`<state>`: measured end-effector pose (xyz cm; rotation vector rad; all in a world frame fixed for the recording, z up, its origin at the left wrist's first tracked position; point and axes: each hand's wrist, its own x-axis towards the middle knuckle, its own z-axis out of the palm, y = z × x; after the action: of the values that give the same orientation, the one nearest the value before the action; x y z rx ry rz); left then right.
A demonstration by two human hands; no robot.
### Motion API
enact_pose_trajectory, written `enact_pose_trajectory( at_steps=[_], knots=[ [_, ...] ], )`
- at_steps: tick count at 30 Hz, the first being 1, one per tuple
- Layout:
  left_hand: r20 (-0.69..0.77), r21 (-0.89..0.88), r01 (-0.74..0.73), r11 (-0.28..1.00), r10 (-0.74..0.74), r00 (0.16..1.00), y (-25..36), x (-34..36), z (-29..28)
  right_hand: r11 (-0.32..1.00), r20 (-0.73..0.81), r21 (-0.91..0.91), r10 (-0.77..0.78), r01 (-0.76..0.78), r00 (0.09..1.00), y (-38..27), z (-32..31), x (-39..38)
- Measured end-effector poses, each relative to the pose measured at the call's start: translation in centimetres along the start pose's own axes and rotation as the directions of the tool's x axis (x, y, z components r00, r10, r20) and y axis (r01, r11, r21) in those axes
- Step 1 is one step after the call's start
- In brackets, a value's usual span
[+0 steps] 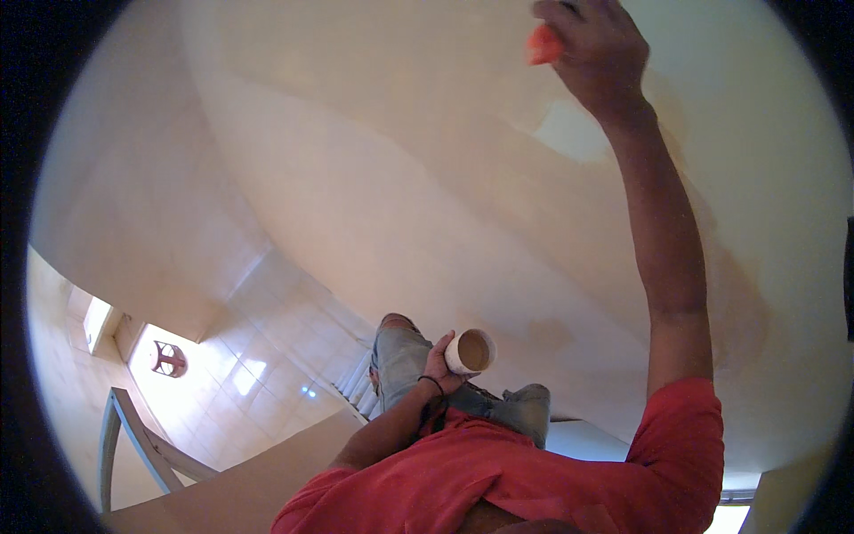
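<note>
My right hand [594, 55] is raised high against the cream wall [400, 178] and grips a small orange-red piece [543, 44] that presses on the wall surface. A paler patch [569, 133] shows on the wall just below that hand. My left hand [442, 365] is down near my knees and holds a small white cup [470, 351] with brownish contents. I wear a red shirt and grey jeans.
A tiled floor [258, 374] lies far below, with a small red stool-like object [168, 359] on it. A grey metal frame [133, 436] and a tan board [240, 481] are at the lower left. Ladder-like rungs [356, 383] show under my legs.
</note>
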<state>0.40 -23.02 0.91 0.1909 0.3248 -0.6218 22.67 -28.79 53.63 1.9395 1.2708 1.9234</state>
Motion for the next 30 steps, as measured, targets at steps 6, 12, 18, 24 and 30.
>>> enact_pose_trajectory(
  at_steps=[6,12,18,24,30],
  knots=[
    [-0.043,0.02,0.015,1.0,-0.014,0.999,0.8,0.0,1.8,0.971,0.26,0.007,-0.231,0.237,0.938,-3.8,9.8,-1.1],
    [-0.028,-0.051,-0.012,0.999,0.01,1.0,1.6,-1.1,1.7,0.955,0.431,0.284,-0.208,0.086,0.878,-11.2,13.7,-4.4],
    [0.013,-0.11,0.012,0.994,-0.011,1.0,1.2,-0.7,1.6,0.871,0.586,0.009,0.394,-0.492,0.708,0.4,14.5,1.3],
    [0.048,-0.119,-0.036,0.992,0.042,0.998,1.3,0.3,0.1,0.995,0.151,-0.102,0.0,0.016,0.989,1.9,8.7,7.8],
    [0.059,-0.106,-0.03,0.994,0.036,0.998,1.3,0.3,0.1,0.931,0.433,0.101,-0.359,0.351,0.827,-7.1,13.2,-2.2]
  ],
)
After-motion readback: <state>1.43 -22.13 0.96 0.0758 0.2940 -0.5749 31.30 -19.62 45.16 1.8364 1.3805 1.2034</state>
